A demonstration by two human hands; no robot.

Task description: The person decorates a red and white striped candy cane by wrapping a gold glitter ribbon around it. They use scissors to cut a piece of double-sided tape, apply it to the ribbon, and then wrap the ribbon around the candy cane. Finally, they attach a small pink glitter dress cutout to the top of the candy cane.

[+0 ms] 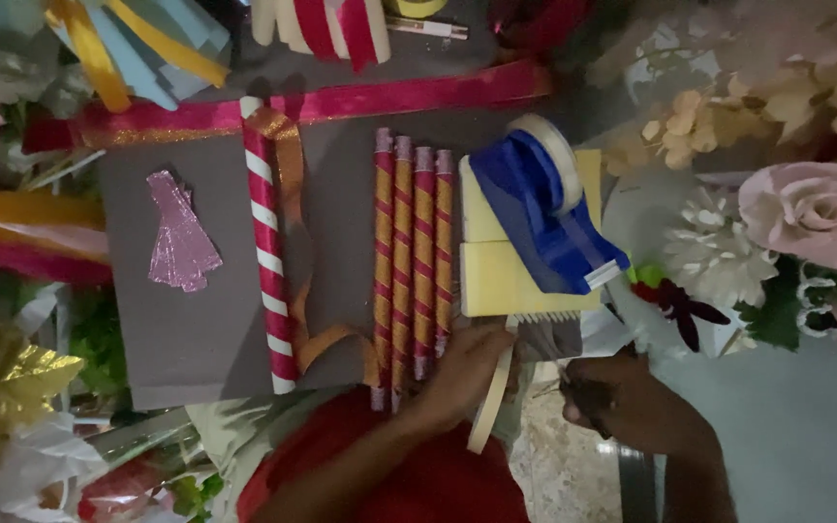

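My left hand [462, 373] lies at the near ends of several sticks wrapped in gold and pink spirals [414, 252], which lie side by side on a grey board [196, 320]. Its fingers pinch a cream strip of tape or ribbon [489, 412] that curves down toward me. My right hand [632, 402] is just to the right, closed on a small dark tool that looks like scissors [581, 392], pointed at the strip. A grey piece with a fringed edge [546, 329] sits between the two hands.
A blue tape dispenser [544, 203] rests on yellow pads [506, 276]. A red-and-white striped stick [268, 261], an orange ribbon [293, 174] and a pink glitter dress cutout [181, 237] lie on the board. Paper flowers [806, 213] crowd the right, ribbons [147, 48] the top left.
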